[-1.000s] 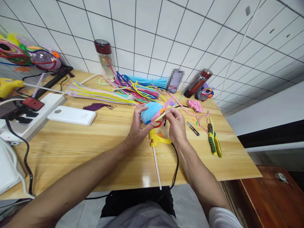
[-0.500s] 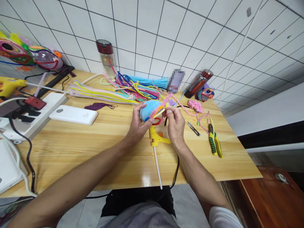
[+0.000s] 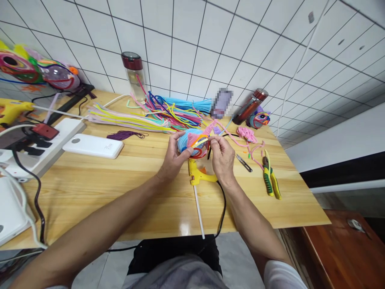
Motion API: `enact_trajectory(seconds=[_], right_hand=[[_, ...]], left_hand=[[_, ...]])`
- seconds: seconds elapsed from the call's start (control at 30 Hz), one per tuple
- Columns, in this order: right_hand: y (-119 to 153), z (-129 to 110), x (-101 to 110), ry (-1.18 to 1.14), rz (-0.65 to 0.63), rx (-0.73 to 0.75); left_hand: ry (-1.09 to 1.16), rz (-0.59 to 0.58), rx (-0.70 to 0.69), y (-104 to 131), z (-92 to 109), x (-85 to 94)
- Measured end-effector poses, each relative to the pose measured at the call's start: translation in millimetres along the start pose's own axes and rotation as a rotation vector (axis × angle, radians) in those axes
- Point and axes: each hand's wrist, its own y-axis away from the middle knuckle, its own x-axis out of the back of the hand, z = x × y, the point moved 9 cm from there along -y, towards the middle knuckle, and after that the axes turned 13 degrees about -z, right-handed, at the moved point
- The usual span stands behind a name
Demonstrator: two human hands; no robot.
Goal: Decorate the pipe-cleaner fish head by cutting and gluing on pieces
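My left hand (image 3: 176, 154) is wrapped round the left side of a rounded pipe-cleaner craft (image 3: 190, 138), covered in light blue with a pink patch and orange, yellow and red strips. At its right side, the thumb and fingertips of my right hand (image 3: 222, 154) pinch the end of a yellow pipe cleaner (image 3: 203, 141) lying across it. A pink strip (image 3: 210, 127) stands up from its top. Just below lies a yellow glue gun (image 3: 194, 172) with a clear glue stick (image 3: 199, 212) poking out.
Bundled pipe cleaners (image 3: 129, 118) lie at the back, near a glass bottle (image 3: 135, 78) and a red flask (image 3: 251, 106). To the right are thread snips (image 3: 244, 163) and pliers (image 3: 270, 178). A power bank (image 3: 93, 145) and a power strip (image 3: 60, 140) sit left.
The craft has turned a little in my hands, so more of its pink patch shows. The yellow pipe cleaner now reaches across to my right fingertips.
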Motion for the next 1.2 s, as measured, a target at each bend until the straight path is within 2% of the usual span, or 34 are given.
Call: enact_trajectory(seconds=[0.2, 0.33, 0.53, 0.8, 0.93, 1.2], right_hand=[[-0.9, 8.5, -0.2, -0.105, 0.001, -0.013], [1.2, 4.2, 4.7, -0.110, 0.024, -0.011], [2.4, -5.5, 10.1, -0.075, 0.015, 0.006], [5.7, -12.5, 21.7, -0.132, 0.080, 0.056], [5.1, -9.7, 18.7, -0.175, 0.062, 0.054], [5.9, -9.5, 8.7, -0.189, 0.014, 0.038]], left_hand=[[0.308, 0.010, 0.170, -11.6, -27.5, 7.1], [0.430, 0.011, 0.254, -12.1, -33.1, 7.3], [0.509, 0.007, 0.288, -11.9, -32.8, 3.8], [0.585, -0.011, 0.311, -10.8, -35.0, 0.1], [0.686, 0.043, 0.340, -8.5, -39.4, 1.0], [0.701, 0.043, 0.336, -8.9, -41.2, 1.1]])
